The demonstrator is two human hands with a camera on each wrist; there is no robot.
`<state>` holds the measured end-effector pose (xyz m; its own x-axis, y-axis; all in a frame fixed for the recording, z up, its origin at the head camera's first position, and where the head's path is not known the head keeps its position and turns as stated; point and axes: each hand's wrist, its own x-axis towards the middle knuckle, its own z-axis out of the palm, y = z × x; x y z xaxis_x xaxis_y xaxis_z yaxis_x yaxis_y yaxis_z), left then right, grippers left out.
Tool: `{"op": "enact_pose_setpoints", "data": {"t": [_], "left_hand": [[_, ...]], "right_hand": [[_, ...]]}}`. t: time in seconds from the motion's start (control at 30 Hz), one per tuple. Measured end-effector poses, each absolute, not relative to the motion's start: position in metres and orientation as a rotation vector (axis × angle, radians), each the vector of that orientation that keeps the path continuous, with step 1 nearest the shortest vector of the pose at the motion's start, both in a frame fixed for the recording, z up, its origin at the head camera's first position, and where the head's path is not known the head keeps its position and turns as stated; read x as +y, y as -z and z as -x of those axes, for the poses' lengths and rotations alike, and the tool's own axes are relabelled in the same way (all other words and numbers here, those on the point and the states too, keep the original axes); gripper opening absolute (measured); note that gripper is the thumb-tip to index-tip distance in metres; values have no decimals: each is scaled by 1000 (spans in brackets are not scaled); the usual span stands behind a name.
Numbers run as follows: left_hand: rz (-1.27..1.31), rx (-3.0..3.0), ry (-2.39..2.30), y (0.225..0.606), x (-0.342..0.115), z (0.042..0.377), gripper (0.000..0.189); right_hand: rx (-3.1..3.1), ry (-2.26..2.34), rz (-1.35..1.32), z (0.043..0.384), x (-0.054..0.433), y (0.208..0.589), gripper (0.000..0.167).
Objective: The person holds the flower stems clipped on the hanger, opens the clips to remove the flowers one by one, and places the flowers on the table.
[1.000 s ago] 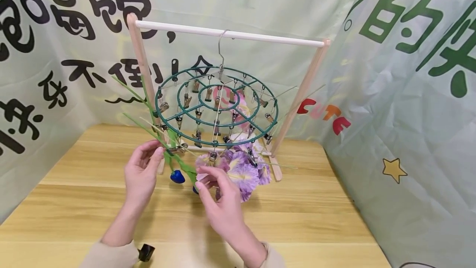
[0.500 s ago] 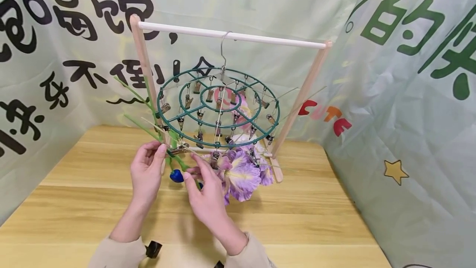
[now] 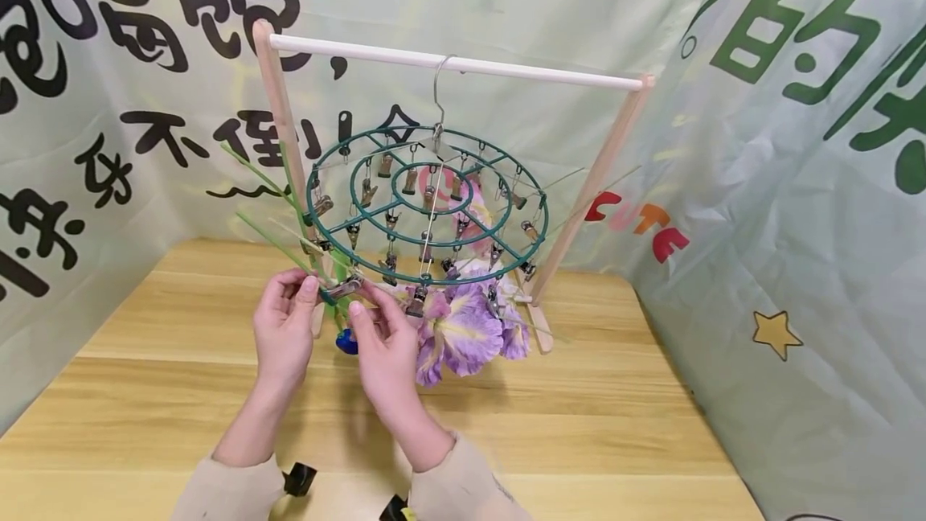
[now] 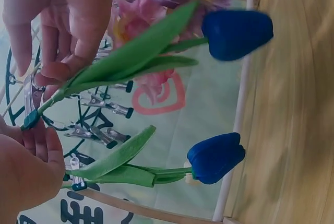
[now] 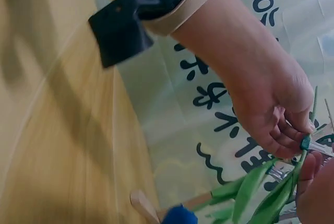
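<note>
My left hand [image 3: 284, 324] pinches the green stem of a blue artificial tulip [image 4: 237, 34] beside the dark tip of a metal clip [image 3: 345, 288]. My right hand [image 3: 386, 344] is at the same clip, thumb and forefinger around its handle end; its fingertips are close to the stem as well. The clip hangs from the front left of a round green hanger [image 3: 463, 280]. In the left wrist view a second blue tulip [image 4: 216, 157] hangs from another clip [image 4: 76, 172]. From the head, my right hand hides much of the tulip.
A wooden stand [image 3: 611, 159] with a white bar [image 3: 506, 72] holds the hanger by its hook. Several clips dangle around its rings. Purple artificial flowers [image 3: 470, 328] hang at the front right, pink ones [image 3: 473, 219] behind. Printed cloth [image 3: 767, 215] encloses the wooden table [image 3: 579, 432].
My right hand has moved left and up from the tulip's leaves to the clip. My left hand stays near the stem and clip.
</note>
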<state>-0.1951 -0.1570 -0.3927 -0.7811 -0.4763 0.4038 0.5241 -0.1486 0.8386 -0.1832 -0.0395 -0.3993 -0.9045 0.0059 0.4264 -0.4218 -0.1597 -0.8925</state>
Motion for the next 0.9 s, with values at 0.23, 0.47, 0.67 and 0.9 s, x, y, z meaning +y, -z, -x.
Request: {"op": "enact_pose_setpoints", "data": {"t": [0.23, 0.47, 0.67, 0.9], "left_hand": [[65, -1471, 1989, 390, -160, 195, 11], [48, -1462, 1972, 388, -166, 193, 17], [57, -1465, 1964, 386, -170, 192, 12], [23, -1513, 2013, 382, -172, 190, 8]], "right_hand": [[-1654, -2283, -381, 188, -52, 392, 28], [-1719, -2215, -406, 189, -52, 395, 24], [-1761, -2164, -440, 192, -48, 397, 23], [-1816, -2115, -420, 194, -44, 394, 21]]}}
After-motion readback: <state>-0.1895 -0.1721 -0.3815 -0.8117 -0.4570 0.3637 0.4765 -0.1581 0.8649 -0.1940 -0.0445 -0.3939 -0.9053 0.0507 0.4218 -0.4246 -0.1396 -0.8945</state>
